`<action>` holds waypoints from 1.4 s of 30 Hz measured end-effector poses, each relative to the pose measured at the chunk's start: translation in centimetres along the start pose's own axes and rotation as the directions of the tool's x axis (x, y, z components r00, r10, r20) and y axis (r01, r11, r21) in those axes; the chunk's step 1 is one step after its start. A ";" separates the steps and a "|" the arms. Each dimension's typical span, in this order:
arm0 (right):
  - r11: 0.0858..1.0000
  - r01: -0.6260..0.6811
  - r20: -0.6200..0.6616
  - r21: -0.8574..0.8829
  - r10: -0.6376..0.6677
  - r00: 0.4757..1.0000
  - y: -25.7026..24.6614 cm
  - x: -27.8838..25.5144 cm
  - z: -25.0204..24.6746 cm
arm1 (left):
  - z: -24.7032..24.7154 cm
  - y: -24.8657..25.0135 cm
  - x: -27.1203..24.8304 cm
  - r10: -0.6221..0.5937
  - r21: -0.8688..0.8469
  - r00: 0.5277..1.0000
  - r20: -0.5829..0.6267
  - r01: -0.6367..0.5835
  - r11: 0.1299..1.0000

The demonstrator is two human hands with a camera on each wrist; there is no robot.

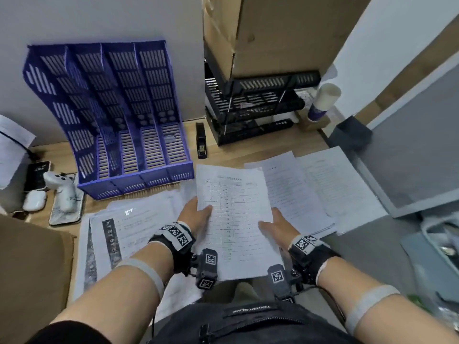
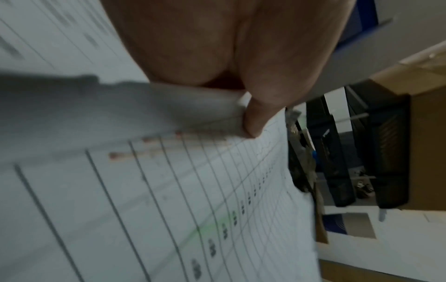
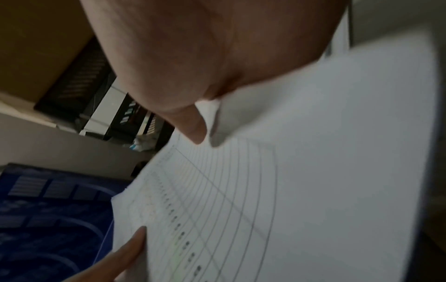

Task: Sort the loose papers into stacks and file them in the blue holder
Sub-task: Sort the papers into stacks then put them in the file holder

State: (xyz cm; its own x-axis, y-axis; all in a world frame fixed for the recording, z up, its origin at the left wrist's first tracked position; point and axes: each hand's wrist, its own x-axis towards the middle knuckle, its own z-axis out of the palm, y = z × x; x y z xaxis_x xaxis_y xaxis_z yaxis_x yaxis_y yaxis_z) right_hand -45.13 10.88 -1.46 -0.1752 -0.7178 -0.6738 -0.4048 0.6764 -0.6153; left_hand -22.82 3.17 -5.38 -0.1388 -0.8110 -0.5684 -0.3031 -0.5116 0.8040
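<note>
Both hands hold up a stack of white sheets with a printed table [image 1: 236, 219] above the desk. My left hand [image 1: 198, 214] pinches its left edge, thumb on top; the left wrist view shows that thumb [image 2: 255, 122] pressed on the stack's edge [image 2: 169, 200]. My right hand [image 1: 275, 227] grips the right edge, its thumb [image 3: 193, 129] lying on the top sheet [image 3: 313, 171]. The blue holder [image 1: 119, 125] stands empty at the back left, against the wall. Loose papers [image 1: 129, 227] lie on the left and more papers [image 1: 323, 189] on the right.
A black stapler [image 1: 201, 140] lies beside the holder. Black stacked trays [image 1: 253, 108] under cardboard boxes [image 1: 273, 33] stand at the back right, with a paper cup [image 1: 323, 100]. Phones, an earbud case [image 1: 34, 199] and a white controller [image 1: 62, 187] sit at the left.
</note>
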 end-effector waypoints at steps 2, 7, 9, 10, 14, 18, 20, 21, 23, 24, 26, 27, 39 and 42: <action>0.999 0.020 0.034 -0.033 -0.019 0.999 1.4 0.0 -2.5 | 2.5 1.0 0.9 0.014 -0.002 1.000 -0.002 -0.014 1.000; 0.994 -0.019 -0.208 -0.106 -0.003 0.978 4.9 0.8 -9.9 | 9.2 4.2 2.4 0.022 -0.127 0.996 0.089 -0.010 0.992; 0.991 -0.057 -0.333 -0.119 0.014 0.943 5.9 1.3 -13.2 | 11.9 5.9 2.5 0.019 -0.116 0.988 0.151 -0.001 0.993; 0.989 -0.082 -0.389 -0.119 0.029 0.921 6.4 1.6 -14.9 | 13.3 6.8 2.5 0.025 -0.096 0.985 0.173 -0.008 0.995; 0.981 -0.159 -0.544 -0.114 0.072 0.836 8.1 2.8 -20.9 | 18.9 9.8 3.1 -0.022 -0.087 0.960 0.279 0.048 0.995; 0.967 -0.212 -0.635 -0.142 0.075 0.769 8.9 3.5 -25.6 | 24.1 12.2 3.7 -0.011 -0.104 0.921 0.389 0.056 0.993; 0.961 -0.220 -0.659 -0.167 0.058 0.750 9.2 3.8 -27.5 | 26.2 13.1 4.1 -0.005 -0.107 0.899 0.439 0.057 0.993; 0.958 -0.228 -0.664 -0.173 0.057 0.746 9.2 4.0 -28.3 | 27.0 13.3 4.4 0.000 -0.107 0.887 0.462 0.055 0.993; 0.951 -0.245 -0.670 -0.191 0.056 0.740 9.4 4.6 -29.6 | 28.3 13.6 4.8 0.011 -0.112 0.870 0.493 0.051 0.992; 0.946 -0.251 -0.667 -0.204 0.053 0.743 9.6 5.0 -30.1 | 28.7 13.6 5.0 0.014 -0.112 0.864 0.504 0.050 0.992; 0.941 -0.256 -0.654 -0.221 0.052 0.755 9.7 5.8 -30.7 | 29.2 13.2 5.7 0.006 -0.108 0.852 0.524 0.059 0.992; 0.942 -0.253 -0.648 -0.222 0.052 0.760 9.7 6.2 -30.8 | 29.1 12.9 5.9 -0.005 -0.100 0.847 0.531 0.068 0.993; 0.962 -0.165 -0.441 -0.217 0.054 0.896 5.4 11.2 -20.4 | 17.8 6.6 7.7 -0.172 -0.161 0.978 0.116 0.190 0.969; 0.982 0.010 -0.220 -0.186 -0.051 0.974 2.2 11.5 -14.2 | 12.7 4.3 6.6 -0.187 -0.247 0.978 -0.090 0.160 0.956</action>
State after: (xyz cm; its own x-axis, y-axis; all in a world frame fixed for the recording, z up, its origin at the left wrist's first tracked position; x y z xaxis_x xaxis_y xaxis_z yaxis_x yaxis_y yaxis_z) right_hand -60.75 1.81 -4.73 -0.3473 -0.7703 -0.5347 -0.5668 0.6267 -0.5348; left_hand -37.02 -0.78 -7.90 0.0064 -0.7231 -0.6907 -0.0791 -0.6889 0.7205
